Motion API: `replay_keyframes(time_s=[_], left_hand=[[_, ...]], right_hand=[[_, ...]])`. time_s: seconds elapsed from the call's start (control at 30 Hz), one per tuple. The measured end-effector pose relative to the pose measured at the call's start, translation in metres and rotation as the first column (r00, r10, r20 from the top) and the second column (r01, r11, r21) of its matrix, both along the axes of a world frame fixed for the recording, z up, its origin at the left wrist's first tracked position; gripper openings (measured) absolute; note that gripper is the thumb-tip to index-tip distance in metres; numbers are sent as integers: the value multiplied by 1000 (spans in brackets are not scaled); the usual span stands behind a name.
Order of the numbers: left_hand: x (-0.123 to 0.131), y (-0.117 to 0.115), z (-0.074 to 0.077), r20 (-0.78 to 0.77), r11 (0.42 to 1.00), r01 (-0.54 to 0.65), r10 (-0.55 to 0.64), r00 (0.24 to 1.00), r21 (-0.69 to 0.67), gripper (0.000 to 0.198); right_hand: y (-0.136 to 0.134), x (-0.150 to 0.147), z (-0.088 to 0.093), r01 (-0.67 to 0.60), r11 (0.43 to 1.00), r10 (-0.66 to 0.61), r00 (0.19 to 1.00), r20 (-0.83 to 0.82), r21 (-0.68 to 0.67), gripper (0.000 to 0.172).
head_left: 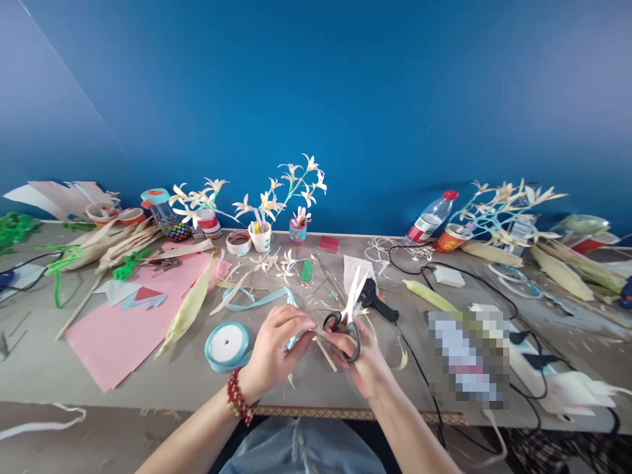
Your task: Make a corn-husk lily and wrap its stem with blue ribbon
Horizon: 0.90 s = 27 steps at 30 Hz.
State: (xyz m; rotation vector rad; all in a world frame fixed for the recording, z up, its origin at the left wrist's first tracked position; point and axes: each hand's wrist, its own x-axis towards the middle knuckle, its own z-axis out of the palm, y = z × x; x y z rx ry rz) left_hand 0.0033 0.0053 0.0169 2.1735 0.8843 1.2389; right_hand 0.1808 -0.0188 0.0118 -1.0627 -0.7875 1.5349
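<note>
My left hand, a red bead bracelet on its wrist, pinches a small pale strip that looks like corn husk. Opposite it, my right hand has the black handles of a pair of scissors round its fingers. The white blades stand apart and point away from me. My right fingertips also touch the strip's other end. Light blue ribbon trails up to my left hand, and the ribbon spool lies left of it. Just beyond the scissors rests a black hot glue gun.
Pink paper and a corn husk lie to the left. Husk flowers stand in a white cup at the back. A tilted bottle, black cables, a blurred phone-like object and a power strip are on the right.
</note>
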Motion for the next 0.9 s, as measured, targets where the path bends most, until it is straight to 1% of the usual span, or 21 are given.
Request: replay_keyframes(time_s=[0.07, 0.1, 0.13, 0.17, 0.2, 0.23, 0.27, 0.33, 0.37, 0.4, 0.43, 0.47, 0.57, 0.6, 0.63, 0.7, 0.77, 0.87, 0.9], left_hand=[[-1, 1, -3, -41, 992, -35, 40, 998, 117, 18], [-2, 2, -5, -53, 987, -56, 65, 997, 147, 18], [-4, 2, -6, -58, 985, -84, 93, 994, 152, 17], [-6, 3, -7, -53, 984, -118, 125, 991, 132, 16], [-8, 4, -8, -39, 984, -153, 157, 987, 90, 14], [-11, 5, -8, -17, 982, -186, 187, 982, 31, 13], [-13, 6, -9, 8, 977, -212, 212, 977, -35, 11], [-17, 10, -11, 63, 958, -236, 249, 967, -165, 13], [-19, 12, -12, 88, 947, -234, 258, 962, -222, 15], [-19, 14, -14, 110, 934, -228, 266, 958, -274, 16], [-19, 16, -15, 130, 922, -218, 270, 954, -321, 17], [-19, 18, -16, 146, 909, -204, 272, 951, -364, 17], [-15, 20, -18, 179, 881, -156, 259, 949, -447, 17], [-12, 20, -18, 183, 875, -141, 250, 951, -463, 18], [-10, 20, -18, 182, 870, -127, 239, 954, -476, 19], [-5, 20, -15, 175, 861, -107, 221, 959, -498, 21], [0, 21, -13, 183, 851, -94, 216, 959, -517, 21], [7, 23, -9, 213, 832, -62, 213, 954, -552, 20], [8, 24, -8, 223, 824, -49, 210, 952, -565, 19]], right_hand=[[3, 3, -3, -11, 1000, 11, 998, 69, 7, 32], [6, 7, -6, -31, 999, 25, 985, 169, 32, 33], [9, 11, -8, -50, 997, 29, 955, 294, 65, 35], [13, 16, -12, -75, 992, 25, 901, 433, 97, 37], [16, 21, -15, -93, 987, 1, 814, 581, 129, 38], [19, 25, -18, -93, 985, -27, 739, 673, 142, 39], [21, 28, -21, -111, 984, -39, 623, 782, 137, 38], [23, 30, -25, -158, 983, -35, 318, 948, 89, 35], [22, 29, -26, -188, 981, -27, 151, 988, 56, 32], [21, 27, -26, -219, 975, -28, 16, 999, 31, 31], [20, 24, -25, -249, 968, -37, -64, 997, 20, 30], [19, 21, -24, -277, 961, -49, -112, 992, 16, 30], [20, 13, -18, -333, 943, -43, -183, 982, -21, 29], [21, 11, -16, -328, 943, -15, -194, 981, -50, 28], [23, 11, -15, -318, 944, 27, -188, 982, -86, 28], [27, 12, -13, -306, 940, 115, -132, 985, -151, 28], [31, 17, -12, -325, 927, 177, -62, 982, -188, 28], [35, 26, -9, -384, 901, 215, -4, 977, -201, 23], [35, 28, -7, -412, 893, 211, 32, 977, -180, 20]])
